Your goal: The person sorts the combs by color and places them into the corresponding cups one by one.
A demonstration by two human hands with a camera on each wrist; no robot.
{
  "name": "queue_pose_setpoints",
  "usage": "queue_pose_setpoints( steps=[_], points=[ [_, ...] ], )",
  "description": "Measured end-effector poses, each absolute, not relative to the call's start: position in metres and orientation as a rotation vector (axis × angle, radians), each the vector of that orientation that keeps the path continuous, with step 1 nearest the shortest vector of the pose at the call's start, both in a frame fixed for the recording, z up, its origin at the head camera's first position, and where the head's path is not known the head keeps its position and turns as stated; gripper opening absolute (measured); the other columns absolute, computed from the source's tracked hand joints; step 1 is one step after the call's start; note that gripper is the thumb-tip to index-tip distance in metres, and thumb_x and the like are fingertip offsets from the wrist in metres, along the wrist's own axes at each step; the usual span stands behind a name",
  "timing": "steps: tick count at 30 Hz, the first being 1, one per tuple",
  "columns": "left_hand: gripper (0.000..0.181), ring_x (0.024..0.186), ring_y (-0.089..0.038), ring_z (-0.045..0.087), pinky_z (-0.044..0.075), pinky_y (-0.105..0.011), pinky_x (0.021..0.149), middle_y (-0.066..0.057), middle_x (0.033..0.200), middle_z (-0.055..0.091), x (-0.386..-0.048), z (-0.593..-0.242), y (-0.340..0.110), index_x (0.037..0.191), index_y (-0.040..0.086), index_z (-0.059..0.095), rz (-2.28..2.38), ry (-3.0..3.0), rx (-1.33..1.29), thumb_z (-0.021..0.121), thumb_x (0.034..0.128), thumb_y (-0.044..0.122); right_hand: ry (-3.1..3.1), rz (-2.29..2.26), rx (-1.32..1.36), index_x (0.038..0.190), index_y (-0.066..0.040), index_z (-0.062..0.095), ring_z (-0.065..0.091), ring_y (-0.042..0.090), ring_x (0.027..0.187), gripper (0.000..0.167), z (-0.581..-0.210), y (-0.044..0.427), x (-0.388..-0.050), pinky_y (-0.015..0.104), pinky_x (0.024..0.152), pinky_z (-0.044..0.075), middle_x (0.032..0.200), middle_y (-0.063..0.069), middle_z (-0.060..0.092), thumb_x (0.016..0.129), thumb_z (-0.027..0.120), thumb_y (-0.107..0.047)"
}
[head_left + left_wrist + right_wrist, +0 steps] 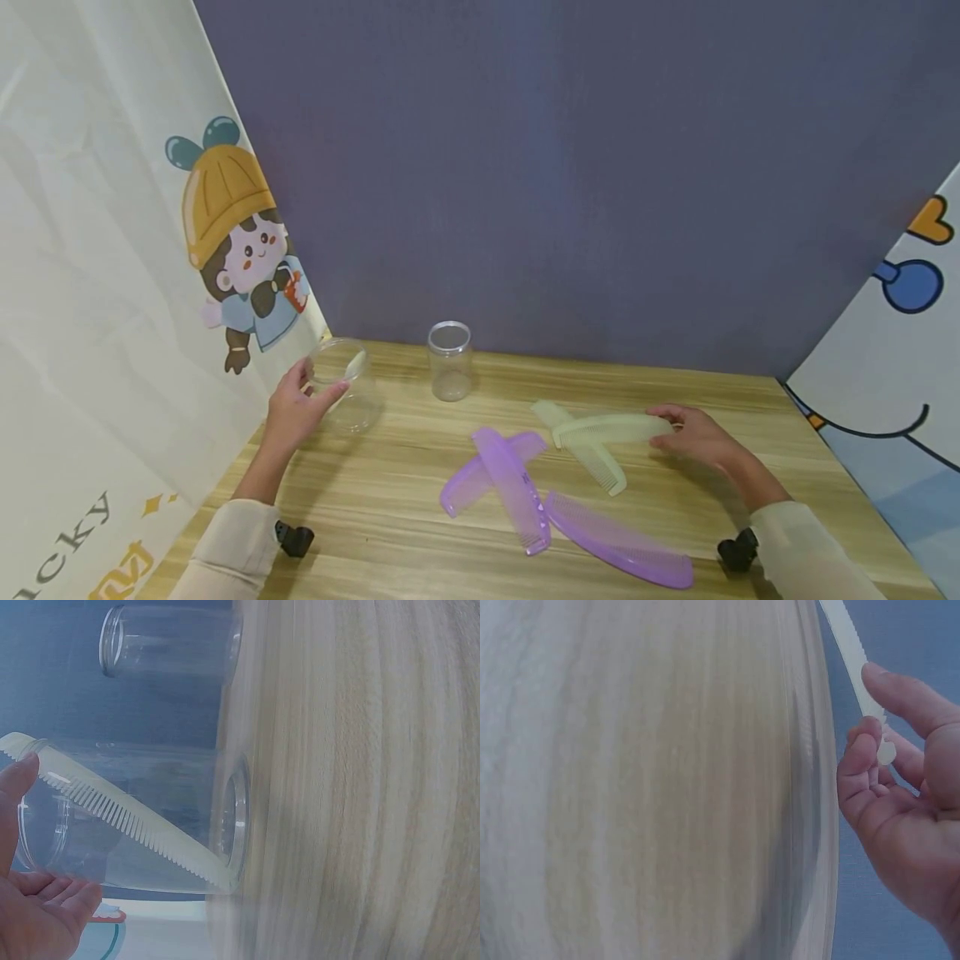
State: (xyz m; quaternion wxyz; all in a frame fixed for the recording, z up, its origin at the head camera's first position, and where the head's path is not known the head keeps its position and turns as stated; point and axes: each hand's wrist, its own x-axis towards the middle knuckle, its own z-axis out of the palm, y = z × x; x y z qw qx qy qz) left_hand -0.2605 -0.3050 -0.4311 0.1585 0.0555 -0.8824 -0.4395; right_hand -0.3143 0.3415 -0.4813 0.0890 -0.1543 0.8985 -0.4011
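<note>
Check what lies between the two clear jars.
Only bare tabletop: the head view shows nothing lying between the held jar at the left hand and the upright empty jar.

Soft, even light — wrist views hazy, washed-out; diffuse shadow on tabletop (697, 795) near right hand (919, 817), faint glints on jar (169, 776) below left hand (41, 915).

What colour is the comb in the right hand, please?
The comb is pale green, seen best in the head view.
</note>
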Motion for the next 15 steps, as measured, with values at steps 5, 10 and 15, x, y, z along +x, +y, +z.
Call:
queue_pose_setpoints(
  steps=[5,10,15],
  points=[
    [0.1,0.148,-0.046,0.036,0.041,-0.054,0.118,-0.03,0.16,0.033,-0.2606,-0.4313,-0.3052,0.158,-0.005,0.024,-1.263,-2.528,0.165,0.075,0.0905,0.047,2.637,-1.221,-0.492,0.144,0.009,0.05,0.047,0.053,0.135,0.063,-0.4801,0.343,-0.3145,0.05,0.101,0.054,0.148,0.034,0.048,0.093,0.075,-0.019],
    [0.1,0.148,-0.047,0.035,0.04,-0.055,0.118,-0.032,0.16,0.033,-0.2612,-0.4314,-0.3054,0.158,-0.006,0.023,-1.27,-2.527,0.156,0.075,0.0904,0.047,2.532,-1.364,-0.405,0.144,0.011,0.049,0.07,0.02,0.107,0.065,-0.4795,0.343,-0.3178,0.026,0.079,0.061,0.139,0.034,0.057,0.091,0.077,-0.016],
    [0.1,0.148,-0.047,0.035,0.041,-0.055,0.118,-0.032,0.16,0.033,-0.2612,-0.4314,-0.3051,0.158,-0.006,0.023,-1.276,-2.518,0.15,0.076,0.0903,0.046,2.494,-1.431,-0.334,0.144,0.011,0.049,0.068,0.001,0.094,0.067,-0.4745,0.3397,-0.3179,0.023,0.077,0.06,0.127,0.028,0.067,0.09,0.078,-0.016]
  ],
)
